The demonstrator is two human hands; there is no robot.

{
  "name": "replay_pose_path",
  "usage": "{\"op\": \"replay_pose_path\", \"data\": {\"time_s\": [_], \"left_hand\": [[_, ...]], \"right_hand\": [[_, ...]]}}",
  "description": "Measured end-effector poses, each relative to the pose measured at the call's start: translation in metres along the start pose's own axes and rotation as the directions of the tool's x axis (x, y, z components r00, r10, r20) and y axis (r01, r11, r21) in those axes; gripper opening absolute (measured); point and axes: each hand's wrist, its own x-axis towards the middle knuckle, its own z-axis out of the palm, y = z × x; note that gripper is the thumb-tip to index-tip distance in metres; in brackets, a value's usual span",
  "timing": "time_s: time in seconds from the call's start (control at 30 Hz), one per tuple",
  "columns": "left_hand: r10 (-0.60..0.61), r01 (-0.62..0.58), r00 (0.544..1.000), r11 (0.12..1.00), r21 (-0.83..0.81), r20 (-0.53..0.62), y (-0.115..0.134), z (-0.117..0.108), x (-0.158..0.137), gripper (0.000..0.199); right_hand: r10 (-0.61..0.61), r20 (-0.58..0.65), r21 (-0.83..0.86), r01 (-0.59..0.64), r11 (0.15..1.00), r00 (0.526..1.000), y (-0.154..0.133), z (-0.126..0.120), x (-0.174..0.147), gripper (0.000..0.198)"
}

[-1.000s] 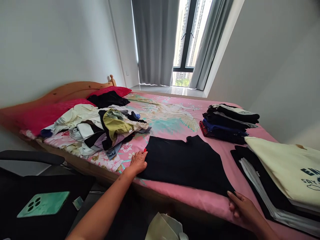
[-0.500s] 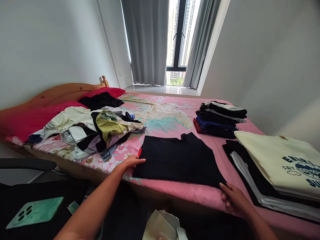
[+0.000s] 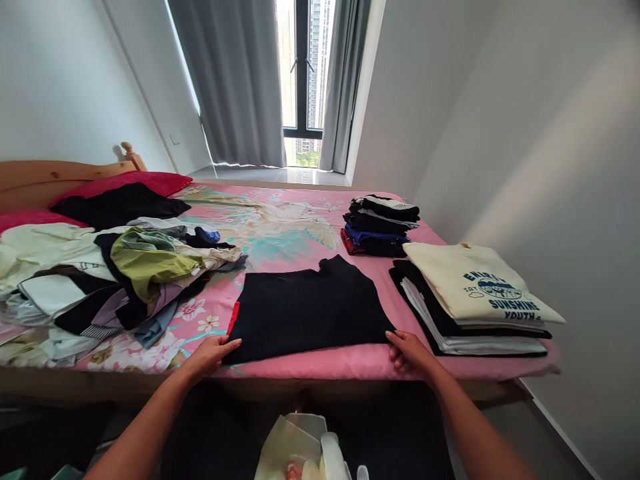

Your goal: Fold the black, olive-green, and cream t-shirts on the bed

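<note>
A black T-shirt (image 3: 310, 310), folded in half with a sleeve sticking out at its far side, lies flat along the near edge of the bed. My left hand (image 3: 213, 353) is closed on its near left end, thumb on top of the cloth. At the opposite near corner, my right hand (image 3: 410, 351) pinches the fabric between thumb and fingers. A small red strip (image 3: 233, 318) shows at the shirt's left edge. Right of the shirt rises a pile of folded clothes topped by a cream T-shirt (image 3: 470, 280) with dark blue print.
Loose, tangled clothes (image 3: 150, 260) heap up on the left of the bed. A smaller folded stack (image 3: 383, 227) stands farther back on the right. Pink patterned sheet (image 3: 280, 233) covers the bed. Below me is an open pale bag or container (image 3: 293, 437).
The view has swung to the right, showing more of the cream T-shirt pile. My left hand has shifted nearer the T-shirt's close left corner; my right hand keeps its corner.
</note>
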Motion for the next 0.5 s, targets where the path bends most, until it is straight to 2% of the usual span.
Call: {"op": "replay_pose_path", "data": {"time_s": [0.17,0.2,0.33,0.4,0.5], "left_hand": [[0.168,-0.164,0.985,0.984,0.076,-0.048,-0.010,0.001,0.004,0.051],[0.165,-0.157,0.984,0.981,0.110,-0.063,-0.011,0.002,0.002,0.050],[0.033,-0.004,0.992,0.975,0.223,-0.125,-0.011,0.008,-0.007,0.048],[0.028,0.004,0.991,0.970,0.243,-0.128,-0.014,0.010,-0.009,0.047],[0.082,-0.040,0.983,0.969,0.245,-0.162,-0.021,0.010,-0.010,0.046]], "right_hand": [[0.042,-0.055,-0.062,-0.046,0.997,0.998,0.011,-0.010,0.002,0.028],[0.056,-0.059,-0.072,-0.060,0.996,0.997,0.014,-0.011,0.002,0.028],[0.074,-0.089,-0.107,-0.084,0.991,0.993,0.020,-0.013,0.000,0.034],[0.061,-0.115,-0.124,-0.075,0.989,0.991,0.021,-0.014,-0.002,0.037],[0.042,-0.146,-0.156,-0.065,0.986,0.988,0.023,-0.014,-0.006,0.036]]}}
